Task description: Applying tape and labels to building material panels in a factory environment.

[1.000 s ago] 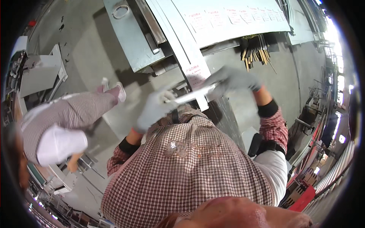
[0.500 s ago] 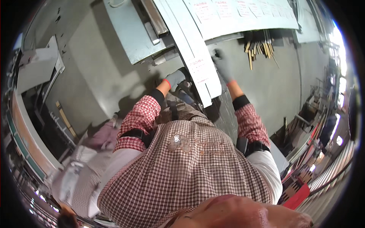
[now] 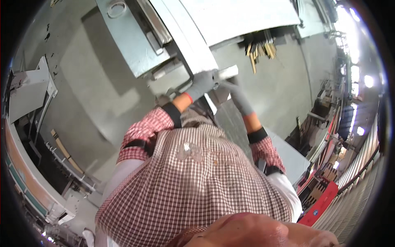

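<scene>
Both my hands wear grey gloves and meet over the near end of a long white strip [image 3: 195,45]. My left hand [image 3: 203,83] comes from the left, its fingers closed at the strip's end. From the right, my right hand [image 3: 240,98] reaches in with its fingers bent toward the left ones. A short white piece [image 3: 228,73] juts out to the right from between the fingertips; which hand grips it is hard to tell through the blur. Below the hands, a narrow white tip [image 3: 210,103] shows in front of my checked apron [image 3: 197,164].
A broad white panel [image 3: 242,20] adjoins the strip on the far right. To the left stands a pale blue-green metal table [image 3: 127,45] with a white ring [image 3: 117,9] on it. Wooden sticks [image 3: 261,50] lie beyond my right hand. A red board [image 3: 321,203] is at lower right.
My hands were apart on either side of the strip; now they are together over its near end. The right hand moved toward me and left. The person at lower left is mostly out of view.
</scene>
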The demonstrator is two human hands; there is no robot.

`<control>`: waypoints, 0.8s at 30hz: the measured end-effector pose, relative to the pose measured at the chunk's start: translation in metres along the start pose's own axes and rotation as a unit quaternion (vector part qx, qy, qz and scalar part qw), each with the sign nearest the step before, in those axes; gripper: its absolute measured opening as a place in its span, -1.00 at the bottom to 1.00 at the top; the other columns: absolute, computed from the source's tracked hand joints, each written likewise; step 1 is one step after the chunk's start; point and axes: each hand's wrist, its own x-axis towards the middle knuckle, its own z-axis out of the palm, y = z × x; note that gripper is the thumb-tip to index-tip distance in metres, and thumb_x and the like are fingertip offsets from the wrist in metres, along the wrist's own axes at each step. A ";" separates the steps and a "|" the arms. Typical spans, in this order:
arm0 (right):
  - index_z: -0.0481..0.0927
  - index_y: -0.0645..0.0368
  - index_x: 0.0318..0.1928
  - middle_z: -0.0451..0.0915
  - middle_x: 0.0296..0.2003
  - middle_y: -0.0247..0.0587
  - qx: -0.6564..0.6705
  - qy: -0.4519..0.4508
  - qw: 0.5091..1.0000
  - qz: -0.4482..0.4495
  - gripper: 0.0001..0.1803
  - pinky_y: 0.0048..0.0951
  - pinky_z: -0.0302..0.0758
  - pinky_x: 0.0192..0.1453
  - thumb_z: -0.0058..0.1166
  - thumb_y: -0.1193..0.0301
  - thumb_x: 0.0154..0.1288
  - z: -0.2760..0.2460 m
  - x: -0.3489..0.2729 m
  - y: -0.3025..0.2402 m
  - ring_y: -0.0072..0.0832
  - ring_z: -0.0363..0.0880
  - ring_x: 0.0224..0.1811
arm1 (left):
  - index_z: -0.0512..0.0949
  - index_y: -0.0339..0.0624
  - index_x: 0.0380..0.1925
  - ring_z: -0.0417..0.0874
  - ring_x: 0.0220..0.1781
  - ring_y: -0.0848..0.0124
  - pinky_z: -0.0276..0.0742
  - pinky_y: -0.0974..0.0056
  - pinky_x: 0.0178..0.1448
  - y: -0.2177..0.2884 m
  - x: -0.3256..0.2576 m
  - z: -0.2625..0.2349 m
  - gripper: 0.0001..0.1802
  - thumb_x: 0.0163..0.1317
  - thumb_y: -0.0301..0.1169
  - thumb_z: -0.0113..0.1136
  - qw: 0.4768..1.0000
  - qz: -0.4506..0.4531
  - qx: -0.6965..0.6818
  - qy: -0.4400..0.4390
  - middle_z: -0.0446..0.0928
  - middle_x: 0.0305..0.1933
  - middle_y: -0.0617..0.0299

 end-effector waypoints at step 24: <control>0.56 0.24 -0.26 0.57 -0.48 0.07 -0.560 -0.230 0.796 0.005 -0.77 -0.28 0.45 -0.38 -0.04 0.44 0.06 -0.042 0.085 -0.003 -0.22 0.57 -0.46 | -0.01 -0.40 0.26 0.26 0.29 -0.07 0.18 -0.04 0.30 -0.071 -0.035 0.051 -0.18 0.17 -0.20 0.16 0.988 -0.098 -0.065 0.098 0.29 0.14 -0.36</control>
